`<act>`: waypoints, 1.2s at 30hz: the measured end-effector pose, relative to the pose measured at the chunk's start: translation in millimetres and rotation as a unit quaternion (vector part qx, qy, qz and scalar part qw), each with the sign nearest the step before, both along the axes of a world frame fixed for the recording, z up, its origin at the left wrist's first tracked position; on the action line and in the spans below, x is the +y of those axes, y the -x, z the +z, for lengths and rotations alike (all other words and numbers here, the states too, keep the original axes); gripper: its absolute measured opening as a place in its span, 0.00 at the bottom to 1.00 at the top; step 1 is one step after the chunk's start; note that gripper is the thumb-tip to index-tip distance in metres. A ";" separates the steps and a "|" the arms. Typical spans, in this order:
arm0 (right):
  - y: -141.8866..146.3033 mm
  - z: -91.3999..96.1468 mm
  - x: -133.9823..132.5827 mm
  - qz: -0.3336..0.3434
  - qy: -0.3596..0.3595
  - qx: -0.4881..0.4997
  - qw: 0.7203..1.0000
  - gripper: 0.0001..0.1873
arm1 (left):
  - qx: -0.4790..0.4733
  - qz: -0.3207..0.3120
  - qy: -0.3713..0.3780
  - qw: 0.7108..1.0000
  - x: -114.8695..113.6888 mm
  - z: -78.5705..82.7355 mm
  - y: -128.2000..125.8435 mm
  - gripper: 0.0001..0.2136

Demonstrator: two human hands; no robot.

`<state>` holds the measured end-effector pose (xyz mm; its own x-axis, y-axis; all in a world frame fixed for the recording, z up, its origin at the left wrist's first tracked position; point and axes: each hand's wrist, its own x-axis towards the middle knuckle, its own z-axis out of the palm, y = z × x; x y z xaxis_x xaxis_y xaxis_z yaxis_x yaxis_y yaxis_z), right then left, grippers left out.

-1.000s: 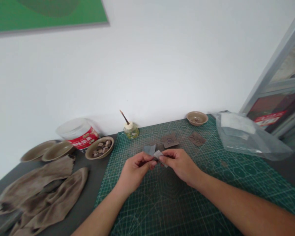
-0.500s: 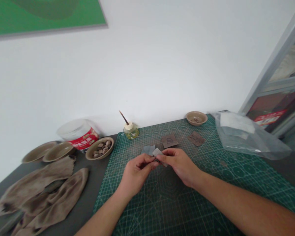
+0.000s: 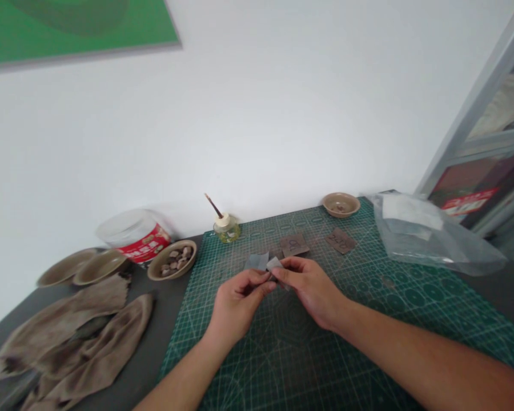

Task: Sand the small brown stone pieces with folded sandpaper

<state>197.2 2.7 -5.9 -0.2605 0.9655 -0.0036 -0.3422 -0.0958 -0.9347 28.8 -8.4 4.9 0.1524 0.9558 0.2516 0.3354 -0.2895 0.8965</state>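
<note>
1. Pinching one grey scrap (image 3: 274, 264) between their fingertips, the left hand (image 3: 239, 301) and right hand (image 3: 308, 292) meet above the green cutting mat (image 3: 300, 365).
2. A second grey scrap (image 3: 257, 261) shows just behind.
3. Two brown squares (image 3: 294, 245) lie beyond.

A left hand (image 3: 237, 302) and a right hand (image 3: 308, 291) are being counted, along with four bowls (image 3: 340, 204), two brown squares (image 3: 340, 241), two grey paper scraps (image 3: 257, 261), two cloths (image 3: 68, 325), one tub (image 3: 135, 234), one jar (image 3: 227, 229), one brush (image 3: 212, 205), one plastic bag (image 3: 428, 240) and one mat (image 3: 223, 319).
</note>
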 end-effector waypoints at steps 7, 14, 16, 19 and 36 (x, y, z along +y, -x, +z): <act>-1.2 4.5 -1.1 0.015 -0.018 0.016 1.000 0.10 | -0.005 0.006 -0.001 1.000 -0.5 -0.6 0.6 0.05; 0.5 0.5 2.9 -0.070 -0.035 -0.022 0.997 0.11 | -0.004 -0.001 -0.002 1.000 3.8 -4.4 2.1 0.06; -1.7 2.1 2.7 -0.087 -0.076 -0.059 0.992 0.08 | -0.011 0.014 -0.011 1.000 5.2 -3.7 4.3 0.05; -5.1 6.6 0.0 -0.104 -0.180 -0.171 0.963 0.04 | -0.024 0.032 -0.010 0.999 6.2 -2.2 6.9 0.07; -13.9 15.9 -5.9 -0.090 -0.371 -0.290 0.878 0.07 | -0.042 -0.026 0.015 0.999 3.5 1.2 13.1 0.08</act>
